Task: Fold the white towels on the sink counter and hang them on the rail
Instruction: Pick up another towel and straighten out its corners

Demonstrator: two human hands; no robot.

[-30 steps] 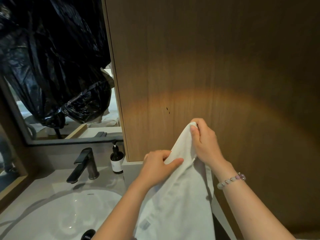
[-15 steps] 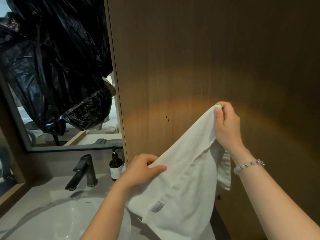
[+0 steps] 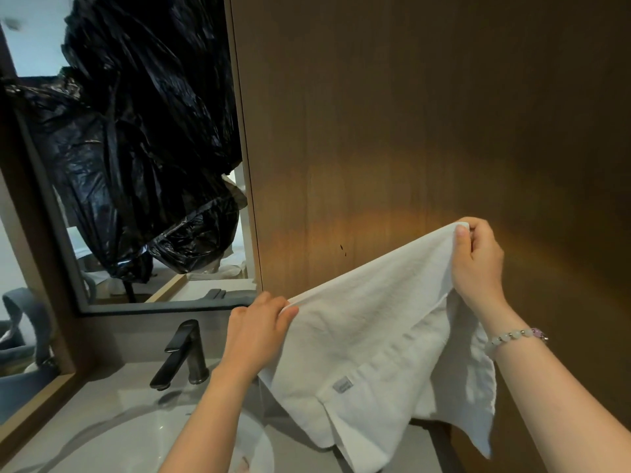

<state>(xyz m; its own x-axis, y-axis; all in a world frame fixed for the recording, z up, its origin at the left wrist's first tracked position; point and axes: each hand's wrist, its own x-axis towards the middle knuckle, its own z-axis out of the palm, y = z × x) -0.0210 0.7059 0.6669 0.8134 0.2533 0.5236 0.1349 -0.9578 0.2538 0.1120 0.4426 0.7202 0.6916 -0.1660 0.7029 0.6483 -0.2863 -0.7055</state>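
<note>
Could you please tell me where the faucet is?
Head view, lower left: the faucet stands behind the sink, below the mirror, left of the left hand.

Left hand [image 3: 259,322], right hand [image 3: 476,257] pinch white towel [image 3: 368,339] stretched above counter [image 3: 102,397].

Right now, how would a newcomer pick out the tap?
Start at the big wall mirror on the left, dark with black plastic. Just below its lower frame, on the pale counter behind the white basin, stands the tap: the only matte black, angular fixture there.
</note>
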